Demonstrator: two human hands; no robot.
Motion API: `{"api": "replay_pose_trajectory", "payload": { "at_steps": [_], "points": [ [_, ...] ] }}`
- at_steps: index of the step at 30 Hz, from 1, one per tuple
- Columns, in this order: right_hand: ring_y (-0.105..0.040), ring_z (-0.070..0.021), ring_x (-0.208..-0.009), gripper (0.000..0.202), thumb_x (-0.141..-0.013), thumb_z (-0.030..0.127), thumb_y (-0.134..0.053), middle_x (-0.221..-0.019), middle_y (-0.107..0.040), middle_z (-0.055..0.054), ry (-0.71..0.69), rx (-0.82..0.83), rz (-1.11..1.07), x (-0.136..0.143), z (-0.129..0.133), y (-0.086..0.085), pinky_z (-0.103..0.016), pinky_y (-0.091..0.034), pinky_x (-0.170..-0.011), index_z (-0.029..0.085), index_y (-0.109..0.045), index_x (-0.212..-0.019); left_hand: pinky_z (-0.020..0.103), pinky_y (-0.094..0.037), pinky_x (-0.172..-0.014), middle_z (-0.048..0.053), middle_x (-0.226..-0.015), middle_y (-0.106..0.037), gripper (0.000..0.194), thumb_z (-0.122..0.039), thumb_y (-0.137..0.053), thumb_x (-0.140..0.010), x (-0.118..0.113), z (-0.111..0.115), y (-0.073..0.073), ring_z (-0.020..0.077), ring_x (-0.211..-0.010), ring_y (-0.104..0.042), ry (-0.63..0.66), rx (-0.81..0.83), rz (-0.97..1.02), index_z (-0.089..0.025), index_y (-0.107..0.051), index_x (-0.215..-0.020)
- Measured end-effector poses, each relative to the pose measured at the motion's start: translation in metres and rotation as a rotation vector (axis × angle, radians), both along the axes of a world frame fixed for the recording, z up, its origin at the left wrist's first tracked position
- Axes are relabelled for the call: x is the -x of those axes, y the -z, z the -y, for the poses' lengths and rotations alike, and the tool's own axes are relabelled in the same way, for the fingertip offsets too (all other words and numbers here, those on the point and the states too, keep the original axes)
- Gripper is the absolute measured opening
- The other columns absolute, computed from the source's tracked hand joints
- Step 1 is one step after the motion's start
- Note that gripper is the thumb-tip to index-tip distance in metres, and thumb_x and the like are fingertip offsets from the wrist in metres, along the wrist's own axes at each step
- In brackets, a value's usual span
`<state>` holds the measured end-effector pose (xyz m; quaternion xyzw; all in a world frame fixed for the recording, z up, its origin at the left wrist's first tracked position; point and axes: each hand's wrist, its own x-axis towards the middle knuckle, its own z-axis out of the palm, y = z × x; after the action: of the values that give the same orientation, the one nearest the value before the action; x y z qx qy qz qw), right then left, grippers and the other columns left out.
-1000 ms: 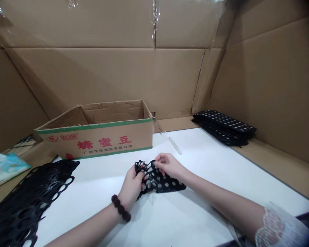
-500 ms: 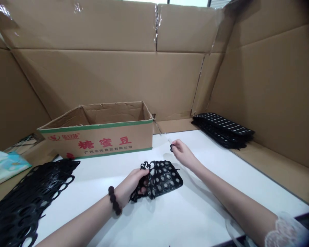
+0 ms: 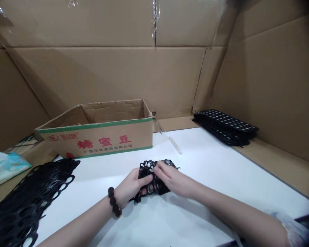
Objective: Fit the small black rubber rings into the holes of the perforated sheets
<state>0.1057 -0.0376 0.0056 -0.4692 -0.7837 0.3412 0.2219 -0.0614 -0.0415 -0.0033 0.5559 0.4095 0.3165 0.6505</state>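
Note:
A black sheet dotted with round holes (image 3: 161,187) is between my hands, just above the white tabletop. My left hand (image 3: 134,187), with a dark beaded bracelet on the wrist, grips its left end, the thumb on top. My right hand (image 3: 170,176) is closed at the sheet's upper middle, fingertips pinched near my left thumb; what exactly they pinch is too small to tell. Beyond my hands a thin whitish stick (image 3: 175,145) lies on the table.
An open cardboard box (image 3: 118,137) with red lettering stands at the back left. A pile of black perforated material (image 3: 23,202) lies at the left, beside a tissue pack (image 3: 7,166). Folded black dotted sheets (image 3: 225,127) are stacked at the back right. Cardboard walls surround the table.
My right hand has come back from the stick, toward me and left, onto the black sheet. The stick's full length now shows. My left hand still holds the sheet.

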Motion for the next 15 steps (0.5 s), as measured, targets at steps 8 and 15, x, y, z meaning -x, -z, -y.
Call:
{"api": "replay_pose_trajectory", "payload": {
  "at_steps": [8, 15],
  "points": [
    [-0.053, -0.0167, -0.063, 0.020, -0.086, 0.032, -0.027, -0.079, -0.057, -0.008, -0.030, -0.148, 0.228, 0.008, 0.009, 0.016, -0.024, -0.032, -0.051, 0.017, -0.040, -0.086, 0.016, -0.027, -0.041, -0.001, -0.059, -0.050, 0.023, -0.035, -0.056, -0.071, -0.003, 0.001, -0.002, 0.0048, -0.045, -0.038, -0.049, -0.013, 0.003, -0.013, -0.048, -0.070],
    [-0.055, -0.0156, -0.062, 0.015, -0.086, 0.021, -0.029, -0.075, -0.060, -0.008, 0.071, -0.072, 0.122, 0.018, 0.015, 0.023, -0.023, -0.033, -0.053, 0.016, -0.037, -0.097, 0.018, -0.028, -0.043, -0.002, -0.059, -0.048, 0.021, -0.034, -0.052, -0.075, -0.008, 0.004, 0.005, 0.0043, -0.043, -0.035, -0.120, -0.077, 0.006, -0.014, -0.046, -0.073]
  ]
}}
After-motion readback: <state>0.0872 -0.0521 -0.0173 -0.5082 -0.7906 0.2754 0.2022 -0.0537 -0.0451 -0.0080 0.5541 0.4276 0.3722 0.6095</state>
